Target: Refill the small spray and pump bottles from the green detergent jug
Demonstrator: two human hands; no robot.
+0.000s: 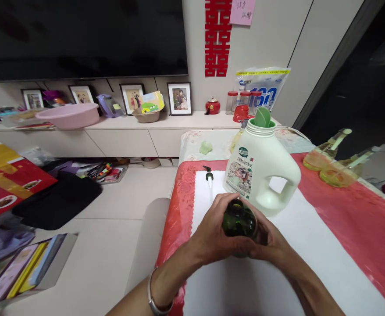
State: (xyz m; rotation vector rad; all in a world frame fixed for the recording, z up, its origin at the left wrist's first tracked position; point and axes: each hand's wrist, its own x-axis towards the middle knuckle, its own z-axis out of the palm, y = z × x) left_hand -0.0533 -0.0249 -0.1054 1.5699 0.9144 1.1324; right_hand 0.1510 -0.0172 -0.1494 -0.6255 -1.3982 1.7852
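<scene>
Between my two hands is a dark green bottle [240,223] with an open mouth, tipped toward me over the white cloth [258,281]. My left hand [210,232] wraps its left side, thumb across the front. On the other side my right hand [271,241] closes round it, thumbs nearly meeting. Just behind stands a large pale green jug [263,162] with a handle and a picture label; a green scoop-like piece [262,117] sits in its open neck. A black pump head [208,174] with a white tube lies on the cloth, left of the jug.
Two glass jugs of yellow liquid [340,171] stand at the right on the red tablecloth [347,197]. A crumpled green piece [206,147] lies near the back edge. Beyond are red-lidded jars [232,103], a pink basin [69,116] and picture frames on a low cabinet [120,138].
</scene>
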